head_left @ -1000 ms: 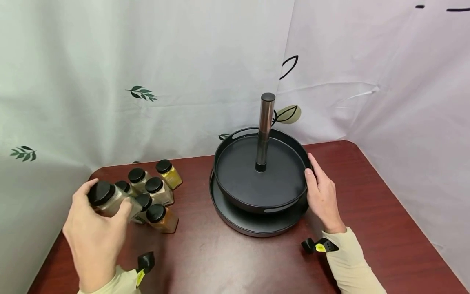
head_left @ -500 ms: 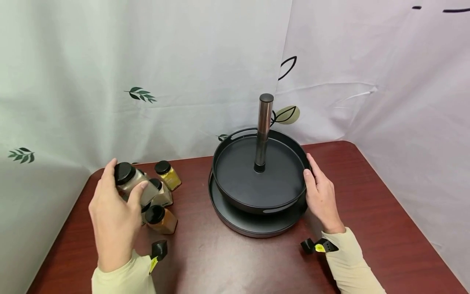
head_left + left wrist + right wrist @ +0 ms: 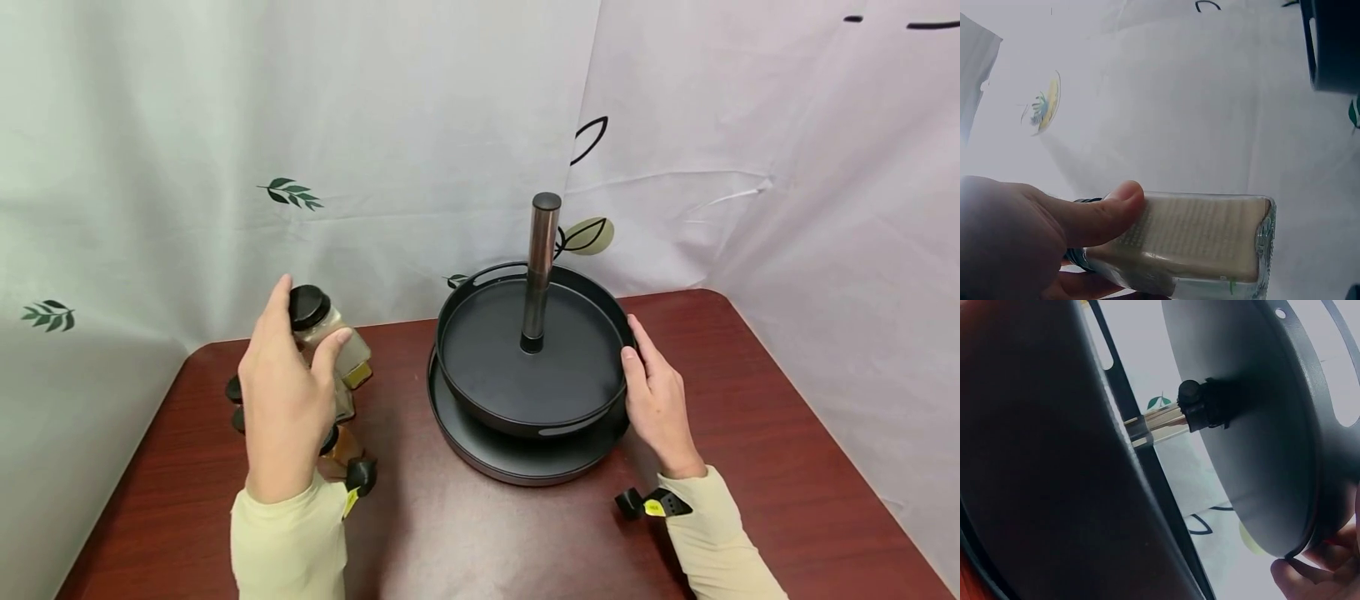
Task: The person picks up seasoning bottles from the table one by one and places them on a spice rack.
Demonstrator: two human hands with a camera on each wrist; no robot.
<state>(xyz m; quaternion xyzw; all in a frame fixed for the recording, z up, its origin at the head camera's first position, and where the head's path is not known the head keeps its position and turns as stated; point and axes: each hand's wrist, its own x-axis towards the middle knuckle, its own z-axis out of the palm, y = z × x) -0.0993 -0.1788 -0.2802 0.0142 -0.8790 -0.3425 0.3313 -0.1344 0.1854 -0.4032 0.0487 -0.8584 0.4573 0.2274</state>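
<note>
A square glass spice jar (image 3: pixel 348 348) with a black lid is held above the table's left side by my left hand (image 3: pixel 288 408). In the left wrist view the jar (image 3: pixel 1204 240) lies tilted on its side, full of beige powder, the thumb along its face. My right hand (image 3: pixel 662 412) pinches the rim of the upper tray (image 3: pixel 487 358) of a black two-tier round rack. A metal post (image 3: pixel 542 250) rises through that tray. The right wrist view shows the upper tray (image 3: pixel 1254 444) raised above the lower tray (image 3: pixel 1041 456), with a section of post between them.
Behind the left hand stand several more spice jars, partly hidden, among them an orange-brown one (image 3: pixel 341 454) and a yellow one (image 3: pixel 358 375). A pale cloth (image 3: pixel 390 167) with leaf prints hangs along the back of the reddish-brown table (image 3: pixel 450 533).
My left hand has carried the spice jar rightward and upward, away from the left edge and over the other jars. The right hand and the rack have stayed put.
</note>
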